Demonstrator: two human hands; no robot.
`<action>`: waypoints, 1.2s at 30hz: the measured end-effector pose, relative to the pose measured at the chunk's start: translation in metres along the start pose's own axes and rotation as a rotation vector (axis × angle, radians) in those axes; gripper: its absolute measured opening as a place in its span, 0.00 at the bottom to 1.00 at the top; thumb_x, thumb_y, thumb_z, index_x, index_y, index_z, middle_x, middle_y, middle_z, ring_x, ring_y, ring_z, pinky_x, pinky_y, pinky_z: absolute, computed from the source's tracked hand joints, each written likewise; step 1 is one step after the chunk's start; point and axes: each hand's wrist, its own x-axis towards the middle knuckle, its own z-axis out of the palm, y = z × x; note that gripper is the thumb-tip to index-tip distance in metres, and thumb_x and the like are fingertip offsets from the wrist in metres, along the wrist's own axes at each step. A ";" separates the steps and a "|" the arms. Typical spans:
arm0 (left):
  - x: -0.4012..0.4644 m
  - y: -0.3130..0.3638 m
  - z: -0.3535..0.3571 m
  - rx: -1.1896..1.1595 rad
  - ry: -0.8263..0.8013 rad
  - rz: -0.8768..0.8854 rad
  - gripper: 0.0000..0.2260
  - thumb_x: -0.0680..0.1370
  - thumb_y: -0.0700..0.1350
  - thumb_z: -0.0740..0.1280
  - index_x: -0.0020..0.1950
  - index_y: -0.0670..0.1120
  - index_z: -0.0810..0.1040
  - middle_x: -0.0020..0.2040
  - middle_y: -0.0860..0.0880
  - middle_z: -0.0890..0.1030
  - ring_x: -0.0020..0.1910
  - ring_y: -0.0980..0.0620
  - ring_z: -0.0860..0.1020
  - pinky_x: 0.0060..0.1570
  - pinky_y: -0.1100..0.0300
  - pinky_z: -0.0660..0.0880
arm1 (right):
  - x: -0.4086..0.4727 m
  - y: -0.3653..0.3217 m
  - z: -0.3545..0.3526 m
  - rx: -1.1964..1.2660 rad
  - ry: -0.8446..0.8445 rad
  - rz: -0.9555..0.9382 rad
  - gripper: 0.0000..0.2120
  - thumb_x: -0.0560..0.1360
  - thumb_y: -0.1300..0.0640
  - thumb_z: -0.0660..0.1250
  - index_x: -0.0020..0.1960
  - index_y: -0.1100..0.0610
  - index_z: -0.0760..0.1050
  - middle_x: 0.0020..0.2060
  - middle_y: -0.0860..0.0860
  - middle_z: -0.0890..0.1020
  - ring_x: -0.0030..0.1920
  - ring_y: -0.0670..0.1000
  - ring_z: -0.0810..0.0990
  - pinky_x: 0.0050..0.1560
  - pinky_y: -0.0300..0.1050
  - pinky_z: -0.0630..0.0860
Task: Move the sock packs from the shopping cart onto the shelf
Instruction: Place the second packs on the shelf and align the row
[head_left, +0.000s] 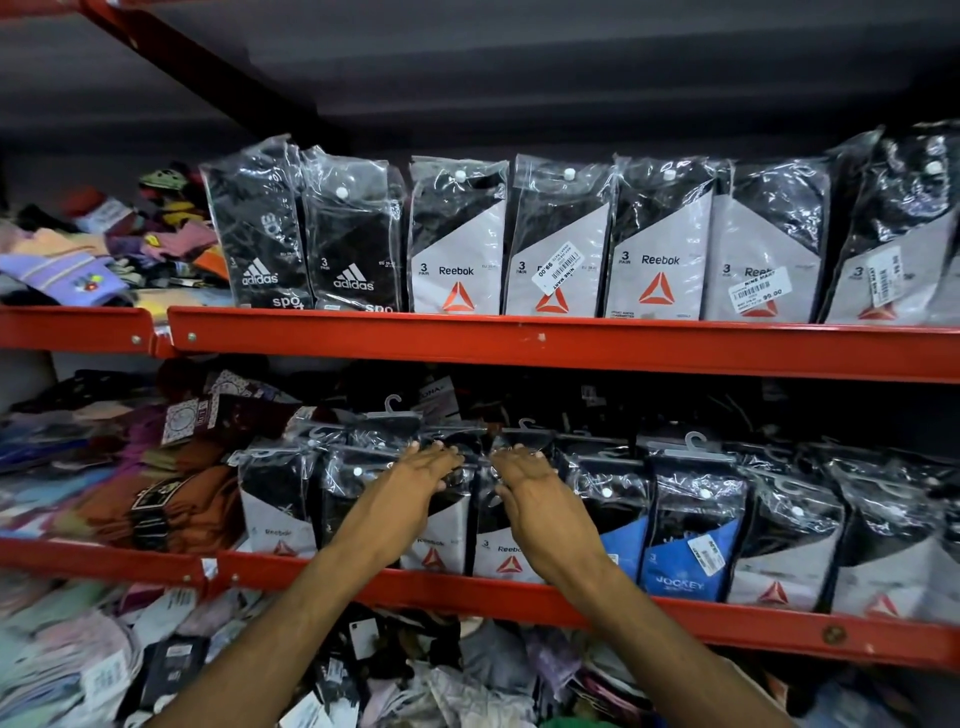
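Both hands were on the middle shelf (519, 597), at the centre of the frame. The left hand (415, 480) lay flat, fingers extended and spread, palm down on the top of a Reebok pack (441, 540). The right hand (535, 493) lay likewise open and flat on the adjacent Reebok pack (501, 545), just to the right. Neither hand was closed around a pack; both pressed on the clear plastic wrappers. The two hands were near each other but apart.

The sock packs on this shelf stood upright in a row behind the red front rail. Left of the hands stood one more Reebok pack (278, 509). Right of the hands stood two blue Jockey packs (691, 545), then further grey-and-black packs (784, 551) toward the right edge. Plastic hanger hooks (693, 444) projected from the pack tops.

On the upper shelf (519, 345), two Adidas packs (306, 234) stood at centre left, followed by a row of Reebok packs (561, 239) running to the right edge. Two of these carried white price stickers (558, 270).

Loose coloured socks (93, 249) lay piled at the upper left and middle left of the frame. Mixed garments and tags (156, 649) filled the bottom level. The shopping cart was not in view.
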 end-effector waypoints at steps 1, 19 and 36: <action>-0.002 0.002 0.001 0.007 -0.003 0.009 0.32 0.79 0.27 0.62 0.80 0.50 0.63 0.82 0.50 0.64 0.82 0.53 0.57 0.77 0.62 0.41 | -0.002 0.000 0.000 -0.010 0.009 -0.012 0.23 0.87 0.55 0.51 0.81 0.55 0.59 0.80 0.52 0.65 0.82 0.51 0.57 0.83 0.45 0.49; -0.007 0.032 0.029 0.028 0.056 0.032 0.23 0.86 0.53 0.57 0.80 0.50 0.62 0.79 0.52 0.66 0.81 0.52 0.58 0.82 0.47 0.49 | -0.045 0.051 -0.015 -0.075 0.153 0.121 0.25 0.86 0.49 0.48 0.82 0.54 0.57 0.82 0.51 0.61 0.83 0.49 0.52 0.82 0.44 0.39; -0.032 0.039 0.050 0.280 0.169 0.057 0.31 0.84 0.57 0.53 0.84 0.46 0.50 0.85 0.42 0.48 0.83 0.38 0.45 0.79 0.35 0.39 | -0.073 0.103 0.001 -0.220 0.465 0.141 0.31 0.83 0.47 0.56 0.83 0.56 0.53 0.83 0.55 0.54 0.84 0.55 0.47 0.82 0.60 0.48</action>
